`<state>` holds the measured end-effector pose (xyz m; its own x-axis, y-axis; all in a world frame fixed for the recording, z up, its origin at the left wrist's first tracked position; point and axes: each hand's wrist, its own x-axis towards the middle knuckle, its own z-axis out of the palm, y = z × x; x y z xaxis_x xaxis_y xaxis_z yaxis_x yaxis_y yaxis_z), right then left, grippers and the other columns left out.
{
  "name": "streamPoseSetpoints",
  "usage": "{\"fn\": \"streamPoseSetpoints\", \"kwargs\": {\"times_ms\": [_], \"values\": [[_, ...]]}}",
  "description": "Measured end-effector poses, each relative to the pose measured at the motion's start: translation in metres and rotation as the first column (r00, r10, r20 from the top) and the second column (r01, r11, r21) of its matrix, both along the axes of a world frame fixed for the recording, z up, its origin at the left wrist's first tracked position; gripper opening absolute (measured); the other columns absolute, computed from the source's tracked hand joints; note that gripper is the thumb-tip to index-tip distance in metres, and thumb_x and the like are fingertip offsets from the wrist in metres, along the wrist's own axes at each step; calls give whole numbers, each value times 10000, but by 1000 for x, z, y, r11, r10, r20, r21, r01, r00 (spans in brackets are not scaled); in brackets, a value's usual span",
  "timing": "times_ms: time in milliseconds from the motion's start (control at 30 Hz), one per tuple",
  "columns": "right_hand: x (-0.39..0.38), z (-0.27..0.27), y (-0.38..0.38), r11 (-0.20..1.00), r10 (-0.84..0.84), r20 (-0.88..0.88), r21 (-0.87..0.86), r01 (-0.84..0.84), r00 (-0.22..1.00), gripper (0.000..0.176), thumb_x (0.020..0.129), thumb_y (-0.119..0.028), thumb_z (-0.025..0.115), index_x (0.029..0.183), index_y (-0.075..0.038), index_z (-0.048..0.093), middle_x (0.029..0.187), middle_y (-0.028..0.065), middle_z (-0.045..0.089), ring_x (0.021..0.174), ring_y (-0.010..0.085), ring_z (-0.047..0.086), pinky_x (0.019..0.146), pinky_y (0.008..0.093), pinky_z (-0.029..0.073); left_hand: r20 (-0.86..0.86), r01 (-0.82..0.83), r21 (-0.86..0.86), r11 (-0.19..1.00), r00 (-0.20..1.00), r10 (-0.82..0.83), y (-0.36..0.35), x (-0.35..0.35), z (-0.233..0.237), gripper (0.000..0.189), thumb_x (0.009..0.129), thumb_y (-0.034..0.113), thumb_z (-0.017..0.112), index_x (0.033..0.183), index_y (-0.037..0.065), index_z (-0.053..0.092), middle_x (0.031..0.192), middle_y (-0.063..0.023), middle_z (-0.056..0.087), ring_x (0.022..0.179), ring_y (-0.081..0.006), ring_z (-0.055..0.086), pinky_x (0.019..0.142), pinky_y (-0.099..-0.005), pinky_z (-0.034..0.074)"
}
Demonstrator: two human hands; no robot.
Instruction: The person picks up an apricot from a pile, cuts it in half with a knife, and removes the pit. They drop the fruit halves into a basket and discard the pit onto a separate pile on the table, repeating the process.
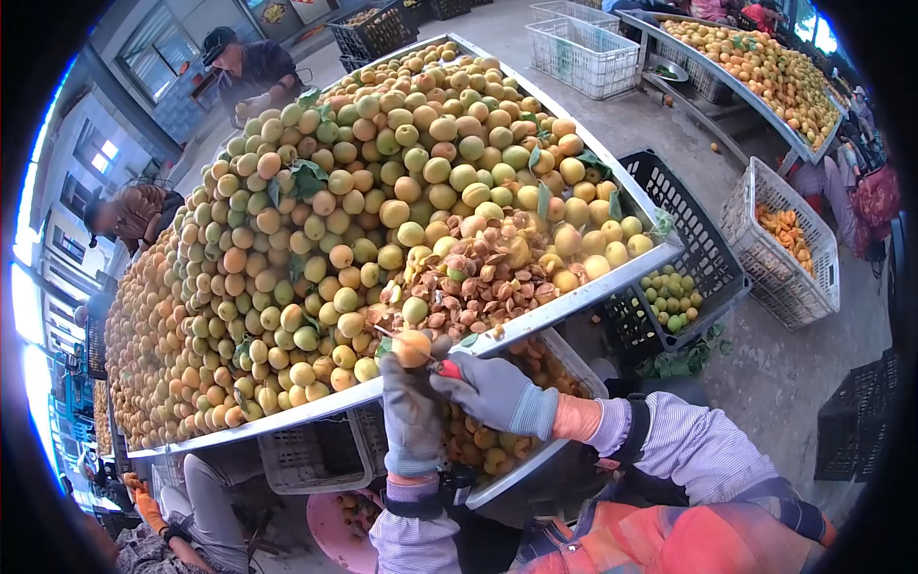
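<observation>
In grey work gloves, my two hands meet at the near edge of a metal-rimmed table (564, 308). My left hand (411, 416) is closed around an orange-yellow apricot (412, 349), held up at its fingertips. From the right, my right hand (502, 390) grips a small red-handled knife (448, 369), its thin blade at the apricot. Brown apricot pits (469, 292) lie piled just beyond my hands. Behind and left of them rises a large heap of whole apricots (354, 182) with some green leaves. A crate of apricots (574, 378) stands below the rim, partly hidden by my right hand.
A black crate (684, 215) stands right of the table, near green fruit (672, 298). Farther right is a white crate (813, 298) of orange pieces. A pink basin (335, 540) sits on the floor. Co-workers (253, 72) line the left side; an orange-gloved hand (145, 502) shows lower left.
</observation>
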<state>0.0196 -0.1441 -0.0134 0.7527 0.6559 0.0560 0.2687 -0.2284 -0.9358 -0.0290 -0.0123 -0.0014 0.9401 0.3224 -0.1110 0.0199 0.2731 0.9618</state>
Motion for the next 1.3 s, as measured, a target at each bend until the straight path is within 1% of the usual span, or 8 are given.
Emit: {"fn": "streamPoseSetpoints", "kwargs": {"times_ms": [300, 467, 600, 700, 767, 933, 1000, 1300], "values": [[0, -6, 2, 999, 35, 82, -23, -33, 996, 318, 909, -335, 512, 1058, -55, 524, 847, 207, 598, 779, 409, 582, 639, 439, 471, 81, -99, 159, 982, 993, 86, -3, 0, 4, 454, 979, 384, 368, 1187, -10, 456, 1104, -128, 572, 1004, -184, 540, 894, -298, 428], [-1, -4, 1, 995, 49, 86, -88, -42, 995, 349, 907, -358, 511, 1092, -62, 517, 866, 210, 601, 780, 409, 586, 644, 441, 475, 117, -51, -231, 972, 990, 79, 4, 3, -18, 580, 946, 514, 355, 1120, -22, 494, 1039, -143, 587, 962, -228, 555, 901, -357, 434], [-2, -15, 4, 999, 21, 149, -44, -14, 989, 380, 912, -419, 477, 1006, -51, 486, 734, 211, 600, 726, 412, 592, 616, 471, 462, 99, -16, -320, 947, 994, 50, 8, 3, -19, 630, 931, 560, 341, 1096, -24, 511, 1014, -147, 592, 949, -235, 555, 901, -375, 431], [-2, -18, 7, 999, 4, 120, 54, -11, 993, 364, 910, -405, 490, 1006, -54, 499, 737, 216, 599, 737, 410, 591, 617, 467, 462, 35, -65, -266, 962, 996, 77, 1, 0, -2, 537, 958, 476, 369, 1126, -16, 507, 990, -118, 616, 872, -182, 585, 808, -299, 476], [-1, -13, 8, 996, 23, 80, 83, -30, 997, 358, 912, -400, 489, 994, -51, 504, 714, 200, 592, 710, 413, 583, 624, 458, 464, 51, -104, 112, 988, 994, 98, -1, -1, 1, 431, 965, 367, 431, 1131, -25, 496, 958, -96, 607, 842, -141, 574, 759, -264, 470], [-7, -1, 9, 952, 138, 1, 274, -133, 990, 384, 922, -429, 482, 933, -46, 517, 584, 101, 541, 505, 309, 541, 517, 366, 459, 53, -275, 174, 946, 961, 270, -3, 2, 7, 324, 933, 278, 520, 1075, -12, 495, 875, -54, 590, 749, -90, 548, 689, -215, 458], [-3, 16, 3, 964, 263, -667, 211, -162, 697, 423, 919, -481, 477, 916, -60, 524, 534, 16, 478, 398, 148, 446, 392, 255, 379, 67, -273, 180, 945, 962, 265, -1, 0, 9, 287, 925, 221, 549, 1078, -12, 484, 890, -45, 577, 749, -71, 532, 683, -204, 450], [-3, 32, -8, 868, 492, -763, 467, -169, 419, 478, 910, -537, 451, 902, -66, 532, 439, -51, 366, 299, 45, 302, 293, 206, 249, 88, -153, 326, 933, 987, 131, 4, 1, 12, 401, 951, 398, 434, 1031, 12, 509, 828, -76, 618, 688, -116, 566, 627, -237, 461]]}}
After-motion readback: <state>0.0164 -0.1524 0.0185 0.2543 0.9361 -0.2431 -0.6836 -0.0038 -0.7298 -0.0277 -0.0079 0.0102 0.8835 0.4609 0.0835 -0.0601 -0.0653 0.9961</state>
